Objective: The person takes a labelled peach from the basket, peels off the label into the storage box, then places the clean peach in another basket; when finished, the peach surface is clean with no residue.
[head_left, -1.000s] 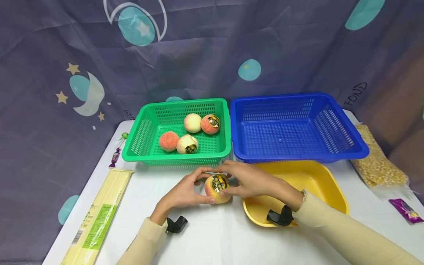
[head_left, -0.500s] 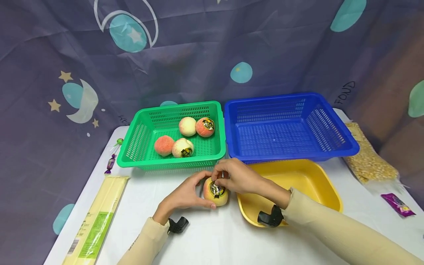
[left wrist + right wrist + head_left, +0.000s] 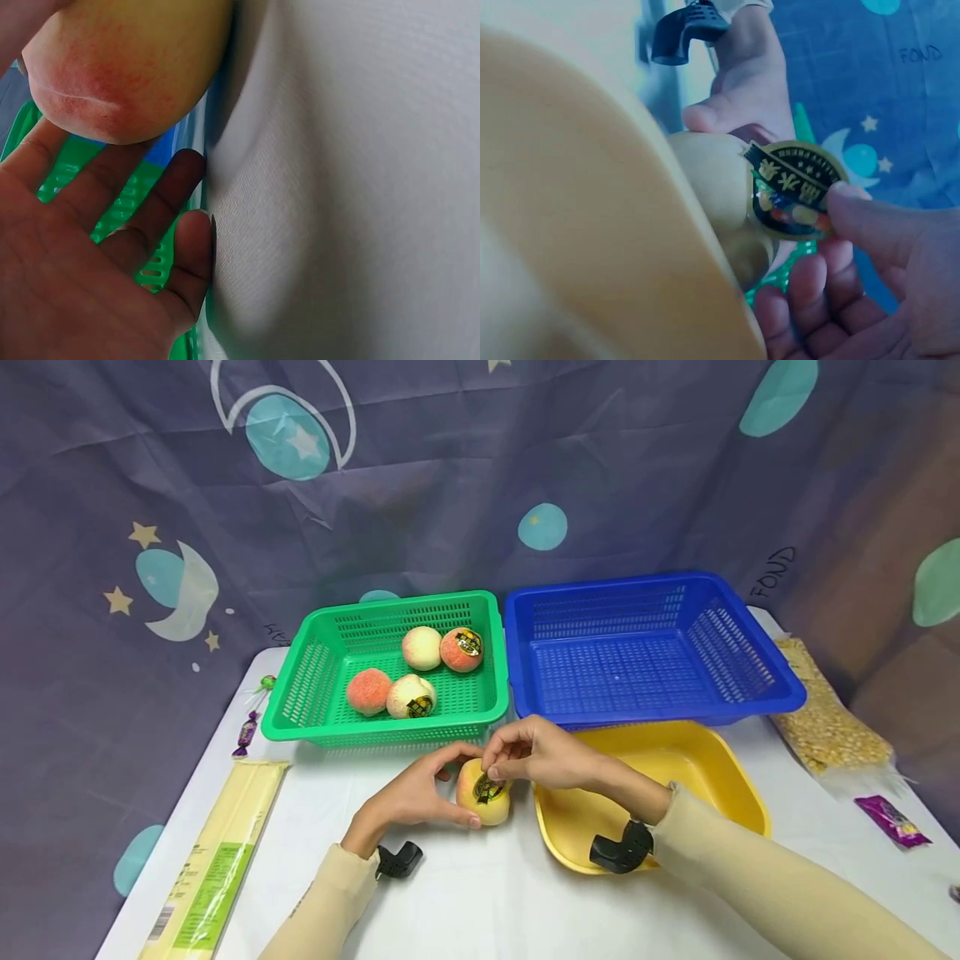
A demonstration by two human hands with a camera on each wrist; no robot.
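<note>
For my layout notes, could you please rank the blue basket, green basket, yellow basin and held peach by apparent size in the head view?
Blue basket
Green basket, yellow basin: too alike to rank
Held peach

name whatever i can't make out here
Head: part of the yellow basin, behind the right forearm.
Head: near end of the long package, cut by bottom edge.
Left wrist: part of held peach, cut by top edge.
Right wrist: part of the sticker, under the right hand.
</note>
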